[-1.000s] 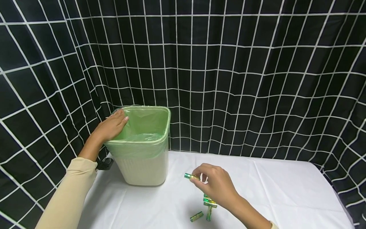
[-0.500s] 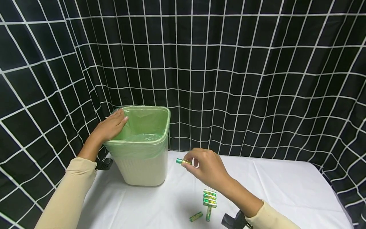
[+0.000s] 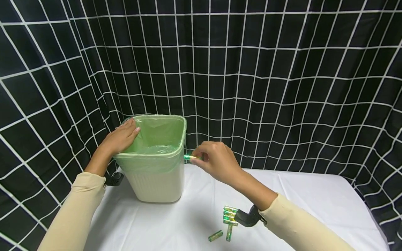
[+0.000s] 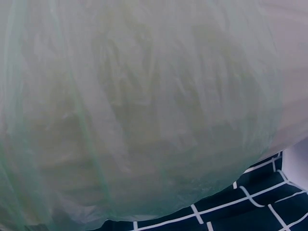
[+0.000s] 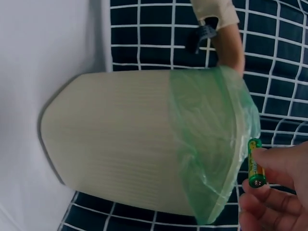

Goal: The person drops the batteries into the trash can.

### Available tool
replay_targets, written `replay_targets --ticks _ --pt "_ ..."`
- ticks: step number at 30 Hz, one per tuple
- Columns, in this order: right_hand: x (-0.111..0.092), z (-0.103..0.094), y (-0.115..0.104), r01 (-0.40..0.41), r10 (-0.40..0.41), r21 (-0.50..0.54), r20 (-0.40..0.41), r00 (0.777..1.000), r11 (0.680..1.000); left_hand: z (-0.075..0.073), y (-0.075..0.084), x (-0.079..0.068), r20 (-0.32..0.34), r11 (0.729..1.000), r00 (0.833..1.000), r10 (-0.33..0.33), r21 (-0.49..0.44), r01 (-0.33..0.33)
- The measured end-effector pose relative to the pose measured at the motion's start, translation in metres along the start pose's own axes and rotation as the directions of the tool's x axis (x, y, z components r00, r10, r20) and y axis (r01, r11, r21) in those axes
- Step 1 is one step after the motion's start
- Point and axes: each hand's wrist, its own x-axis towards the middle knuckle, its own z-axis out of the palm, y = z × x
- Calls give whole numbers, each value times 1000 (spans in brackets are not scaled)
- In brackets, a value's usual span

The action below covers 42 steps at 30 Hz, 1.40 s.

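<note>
Between thumb and fingers, my right hand pinches a small green-and-gold battery, held level beside the bin's right rim in the head view. The pale plastic trash bin stands upright at the left, with a thin green liner bag folded over its rim. My left hand rests on the bin's left rim, fingers lying straight along it. Several more batteries lie in a row on the table, partly behind the right wrist's camera; one battery points away below them and another battery lies apart.
A white cloth covers the table. Black curtain with white grid lines hangs behind and at the left, close to the bin. Only the bin's liner-covered side fills most of the left wrist view.
My right hand has moved up and left with the battery, from over the table to beside the bin's rim. The left hand stays on the rim.
</note>
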Motion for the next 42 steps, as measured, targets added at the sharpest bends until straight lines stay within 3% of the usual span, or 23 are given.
replay_targets --ticks 8,23,34,42 --pt "31 3 1 48 -48 28 -4 999 998 -3 -1 1 -3 1000 1000 -1 -3 1" --pt "57 23 6 -35 37 -38 36 999 999 2 -5 2 -1 999 1000 -13 -38 13" --pt "76 32 1 -38 42 -51 67 997 998 -2 -2 -3 2 999 1000 -14 -42 14" --pt "92 33 -5 -53 65 -122 103 992 991 -2 0 0 2 999 1000 -22 -50 22"
